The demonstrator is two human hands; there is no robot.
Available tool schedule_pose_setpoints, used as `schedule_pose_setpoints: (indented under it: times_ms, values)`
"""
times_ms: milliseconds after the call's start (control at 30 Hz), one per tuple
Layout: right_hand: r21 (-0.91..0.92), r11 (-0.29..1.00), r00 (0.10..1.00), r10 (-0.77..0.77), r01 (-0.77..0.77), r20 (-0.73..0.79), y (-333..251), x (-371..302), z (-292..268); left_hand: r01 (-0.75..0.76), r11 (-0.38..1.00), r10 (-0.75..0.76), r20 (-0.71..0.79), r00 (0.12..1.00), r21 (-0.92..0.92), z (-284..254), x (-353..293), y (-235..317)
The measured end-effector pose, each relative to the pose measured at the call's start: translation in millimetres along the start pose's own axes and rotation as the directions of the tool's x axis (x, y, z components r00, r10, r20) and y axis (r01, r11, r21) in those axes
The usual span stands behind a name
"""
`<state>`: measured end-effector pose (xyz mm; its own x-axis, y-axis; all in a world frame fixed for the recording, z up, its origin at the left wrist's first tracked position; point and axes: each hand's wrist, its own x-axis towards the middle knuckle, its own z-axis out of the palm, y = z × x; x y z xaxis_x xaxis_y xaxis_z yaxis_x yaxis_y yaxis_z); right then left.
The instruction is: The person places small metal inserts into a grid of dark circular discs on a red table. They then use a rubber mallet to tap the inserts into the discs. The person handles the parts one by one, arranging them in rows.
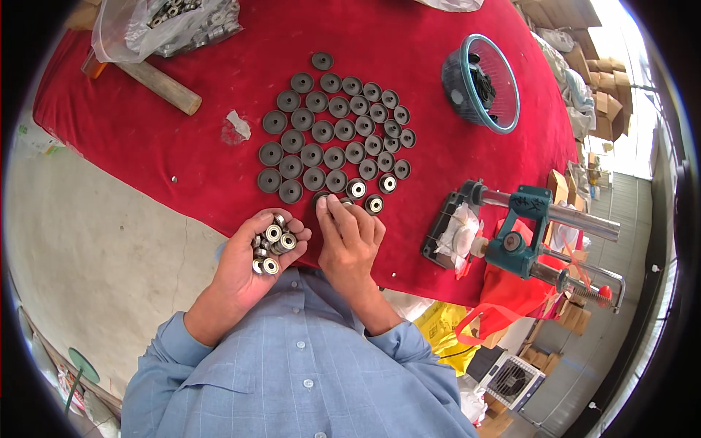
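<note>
Cupping a small heap of bearings [273, 233], the left hand [239, 261] is held palm up just off the near edge of the worktop [394, 44], its fingers curled up around the load. Some bearings lie flat with their pale faces showing; others stand on edge. To its right, the right hand [349, 244] reaches palm down to the near end of a spread of dark discs [312, 155], fingers close together and pointing away from the body (its fingertips hide what is under them, so I cannot tell whether they pinch anything). Three discs just beyond and beside those fingers each carry a bearing at the centre; most of the others show only a small central hub. Red cloth covers the worktop. At its far left, a clear bag [117, 33] holds more bearings, with a wooden handle [164, 87] beside it and a white scrap [238, 125] between the handle and the discs. Well to the right stands a blue-rimmed bowl [453, 80] with black parts [482, 86] inside, and nearer the body a green press [511, 250] lies in view by a red bag [507, 296].
</note>
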<state>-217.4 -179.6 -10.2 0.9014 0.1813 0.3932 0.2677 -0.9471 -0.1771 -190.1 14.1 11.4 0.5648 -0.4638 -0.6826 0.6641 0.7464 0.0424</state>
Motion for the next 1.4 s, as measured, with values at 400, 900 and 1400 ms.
schedule_pose_setpoints:
  times_ms: [400,900,1400]
  values:
    - [-0.025,0.996,0.996,0.084,-0.084,0.003,-10.6,1.9,-2.9,0.000,0.998,0.005,0.076,0.997,-0.057,-5.2,3.8,-0.4]
    - [0.549,0.833,0.998,0.036,-0.062,0.057,-23.8,17.5,-23.2,-0.024,0.999,0.027,0.144,0.989,-0.024,-12.1,6.4,-3.4]
    - [0.401,0.895,0.953,0.269,-0.194,-0.138,14.4,46.9,-14.3,0.004,1.000,-0.003,0.095,0.996,-0.017,-3.7,3.6,-3.6]
